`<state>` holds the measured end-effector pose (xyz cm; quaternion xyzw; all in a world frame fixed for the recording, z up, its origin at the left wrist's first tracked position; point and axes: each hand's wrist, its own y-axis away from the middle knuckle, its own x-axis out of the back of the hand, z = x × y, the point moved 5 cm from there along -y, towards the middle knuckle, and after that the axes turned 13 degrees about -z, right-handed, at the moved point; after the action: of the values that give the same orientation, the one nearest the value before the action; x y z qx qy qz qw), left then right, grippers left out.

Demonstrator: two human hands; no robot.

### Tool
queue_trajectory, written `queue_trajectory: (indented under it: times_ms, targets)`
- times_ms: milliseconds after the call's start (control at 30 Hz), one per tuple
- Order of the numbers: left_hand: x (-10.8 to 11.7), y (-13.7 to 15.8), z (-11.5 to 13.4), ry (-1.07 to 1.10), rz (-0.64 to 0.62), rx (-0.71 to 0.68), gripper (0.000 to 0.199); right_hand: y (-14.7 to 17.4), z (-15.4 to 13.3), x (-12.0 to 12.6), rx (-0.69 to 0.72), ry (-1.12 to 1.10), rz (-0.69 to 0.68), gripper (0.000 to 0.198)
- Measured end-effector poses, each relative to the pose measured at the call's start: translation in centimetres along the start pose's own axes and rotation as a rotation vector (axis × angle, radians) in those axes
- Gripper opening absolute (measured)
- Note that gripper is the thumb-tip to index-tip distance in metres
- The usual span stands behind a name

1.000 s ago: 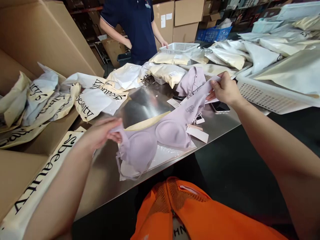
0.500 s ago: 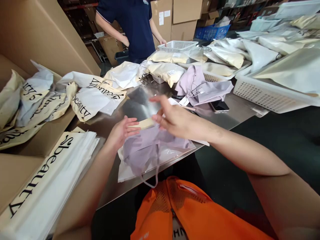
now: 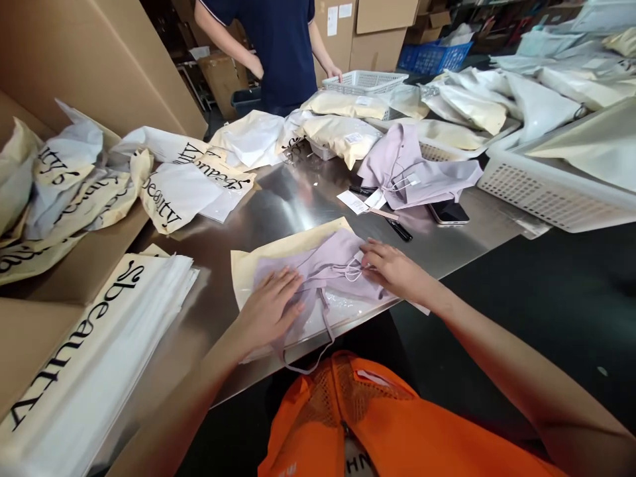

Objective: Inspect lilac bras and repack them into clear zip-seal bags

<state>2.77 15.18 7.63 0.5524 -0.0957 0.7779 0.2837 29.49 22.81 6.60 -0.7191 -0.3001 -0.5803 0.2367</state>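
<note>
A lilac garment (image 3: 325, 262) lies spread over a cream and clear plastic bag (image 3: 246, 262) at the table's front edge. My left hand (image 3: 271, 311) is open, its fingers flat on the garment's left part. At the right side, my right hand (image 3: 395, 268) rests its outstretched fingers on the cloth, beside a white looped string (image 3: 352, 270). A thin lilac strap (image 3: 328, 331) hangs over the table edge. Beyond my right hand lies another lilac garment (image 3: 397, 169) with a white tag (image 3: 354, 202).
Flat printed bags (image 3: 114, 331) are stacked at left, by an open carton (image 3: 64, 305) of filled bags. Black pens (image 3: 399, 230) and a phone (image 3: 448, 212) lie at right. White baskets (image 3: 556, 199) hold more packages. A co-worker (image 3: 283, 53) stands across the table.
Both hands have come down from above onto the garment, the right one moving right and down. The garment now lies flatter and wider over the bag.
</note>
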Motion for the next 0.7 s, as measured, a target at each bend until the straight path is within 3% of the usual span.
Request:
queue_trajectory:
  times_ms: [133,300,400,567,700]
  targets:
    - [-2.1,-0.9,0.0,-0.143,-0.013,0.024,0.053,2.5,-2.5,0.2,0.031,0.084,0.149,0.021]
    - [-2.6,-0.3,-0.3,-0.169,0.075,0.027,0.051,5.2,-7.1,1.0,0.373,0.075,0.219,0.018]
    - [-2.7,-0.1,-0.2,-0.157,0.075,0.022,0.050,6.1,-9.2,1.1,0.465,0.019,0.308,0.007]
    - [-1.1,0.6,-0.4,-0.117,0.161,-0.005,0.045,5.4,-10.9,0.1,0.293,-0.227,0.456,0.021]
    - [3.2,2.1,-2.1,-0.043,0.418,0.054,0.038,1.7,-11.0,-1.1,0.175,0.023,0.338,0.047]
